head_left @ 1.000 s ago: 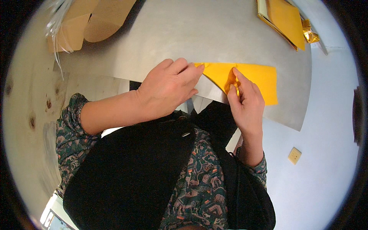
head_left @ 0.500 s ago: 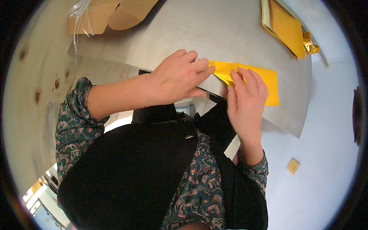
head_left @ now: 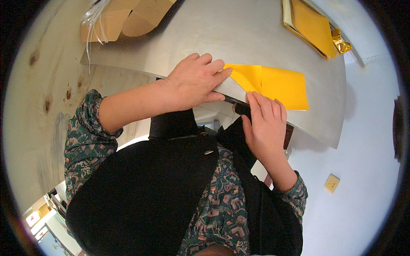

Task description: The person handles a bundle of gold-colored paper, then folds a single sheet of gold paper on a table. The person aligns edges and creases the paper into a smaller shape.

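A sheet of gold paper lies on the grey metal tabletop, its left part folded into a slanting point. My left hand has curled fingers, with the index fingertip pressing the paper's pointed left end at the table edge. The left thumb rests lower, by that edge. My right hand lies over the near side of the paper, fingers stretched out side by side and fingertips on the slanted fold. Its thumb is apart from the fingers, below the table edge. The fingers hide part of the paper's near edge.
A stack of gold paper lies at the far right of the metal tabletop, beside a crumpled shiny gold piece. Far left are a brown cardboard box and white plastic strips. A wall socket is at right.
My right hand has slid down and left from the paper's middle to its slanted near edge. The fold now lies flatter, with a crease visible. My left hand stays at the pointed end.
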Motion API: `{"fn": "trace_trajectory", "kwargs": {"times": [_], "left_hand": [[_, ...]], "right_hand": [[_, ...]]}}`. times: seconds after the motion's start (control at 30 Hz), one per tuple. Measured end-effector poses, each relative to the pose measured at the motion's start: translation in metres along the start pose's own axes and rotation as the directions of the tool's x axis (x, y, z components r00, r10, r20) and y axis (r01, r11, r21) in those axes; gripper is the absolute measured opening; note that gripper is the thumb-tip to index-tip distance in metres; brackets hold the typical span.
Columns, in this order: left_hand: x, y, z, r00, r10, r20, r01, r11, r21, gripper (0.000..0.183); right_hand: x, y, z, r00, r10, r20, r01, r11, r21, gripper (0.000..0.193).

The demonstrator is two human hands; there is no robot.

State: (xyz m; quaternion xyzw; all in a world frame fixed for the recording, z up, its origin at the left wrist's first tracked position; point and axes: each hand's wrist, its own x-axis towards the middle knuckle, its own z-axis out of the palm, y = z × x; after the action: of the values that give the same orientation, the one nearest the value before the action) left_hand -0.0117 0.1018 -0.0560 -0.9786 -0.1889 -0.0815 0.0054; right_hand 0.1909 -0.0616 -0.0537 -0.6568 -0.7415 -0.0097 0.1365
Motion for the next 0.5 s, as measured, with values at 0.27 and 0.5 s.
{"fn": "trace_trajectory", "kwargs": {"times": [0.27, 0.5], "left_hand": [[0.003, 0.0, -0.008, 0.998, -0.07, -0.007, 0.07, 0.998, 0.0, 0.065], [-0.004, -0.009, -0.002, 0.992, -0.074, -0.104, 0.062, 0.991, -0.115, 0.066]], "right_hand": [[-0.019, 0.008, -0.008, 1.0, 0.017, -0.016, -0.017, 1.0, -0.007, 0.063], [-0.019, 0.011, -0.008, 0.998, 0.012, -0.064, -0.009, 0.999, 0.049, 0.061]]}}
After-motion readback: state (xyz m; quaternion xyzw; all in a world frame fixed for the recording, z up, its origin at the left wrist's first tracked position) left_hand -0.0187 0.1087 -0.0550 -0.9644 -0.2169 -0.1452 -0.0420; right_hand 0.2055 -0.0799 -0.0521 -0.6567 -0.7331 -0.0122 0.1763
